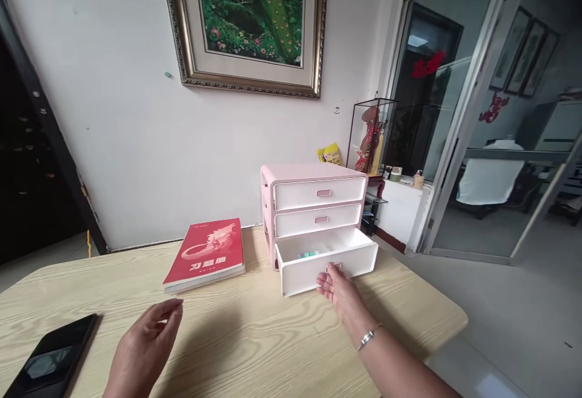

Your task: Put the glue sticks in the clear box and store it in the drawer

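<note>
Right hand (339, 292): fingers extended, not clenched, tips touching the front of the open bottom drawer (300, 278) at its recessed pull (335, 265). Fingers partly hide the pull, so whether they hook into it cannot be told. Left hand (148, 343): held above the table (91, 283), fingers loosely curled, empty, touching nothing.

Drawer position: lowest of three in a pink-and-white drawer unit (313, 171), standing on the table, drawn well out. The upper two drawers are shut. A small teal-and-white item (309, 255) lies inside; its identity is unclear.

Handling estimate: the unit looks like thin, stiff plastic, light and liable to slide or tip if pulled hard. Best hold: the pull, with the unit's side steadied.

Nearby: a red book (204, 252) left of the unit; a black smartphone (50, 355) near the left hand.
</note>
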Demonstrator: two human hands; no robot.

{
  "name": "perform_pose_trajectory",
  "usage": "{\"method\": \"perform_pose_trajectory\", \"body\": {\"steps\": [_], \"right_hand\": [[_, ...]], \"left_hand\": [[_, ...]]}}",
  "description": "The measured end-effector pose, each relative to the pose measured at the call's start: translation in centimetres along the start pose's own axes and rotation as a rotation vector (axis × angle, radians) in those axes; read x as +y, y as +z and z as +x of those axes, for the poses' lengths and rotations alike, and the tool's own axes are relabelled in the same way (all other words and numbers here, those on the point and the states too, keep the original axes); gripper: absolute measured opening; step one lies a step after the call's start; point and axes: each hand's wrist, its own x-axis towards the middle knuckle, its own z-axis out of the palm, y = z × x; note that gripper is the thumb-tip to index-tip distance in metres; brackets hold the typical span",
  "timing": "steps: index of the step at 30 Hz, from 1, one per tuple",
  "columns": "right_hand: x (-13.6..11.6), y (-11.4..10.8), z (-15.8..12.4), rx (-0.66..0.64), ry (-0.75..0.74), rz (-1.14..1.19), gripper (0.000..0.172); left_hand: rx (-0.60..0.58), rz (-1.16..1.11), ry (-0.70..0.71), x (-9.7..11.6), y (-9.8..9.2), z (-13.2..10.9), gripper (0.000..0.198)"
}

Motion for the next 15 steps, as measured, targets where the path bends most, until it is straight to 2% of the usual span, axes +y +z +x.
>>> {"method": "perform_pose_trajectory", "body": {"steps": [2, 5, 10, 15], "right_hand": [[-0.2, 1.7, 1.1, 0.007, -0.011, 0.001, 0.048], [-0.1, 4.0, 2.7, 0.010, -0.031, 0.000, 0.044], [0.3, 6.2, 4.7, 0.032, -0.065, -0.021, 0.042], [1.0, 6.8, 3.8, 0.061, -0.122, -0.106, 0.044]], "left_hand": [[-0.028, -0.012, -0.056, -2.7, 0.0, 0.2, 0.041], [-0.066, -0.103, -0.085, -4.7, 0.5, 0.3, 0.045], [-0.171, -0.206, -0.105, -4.1, 1.1, 0.3, 0.044], [-0.200, -0.241, -0.092, -2.5, 1.4, 0.0, 0.039]]}}
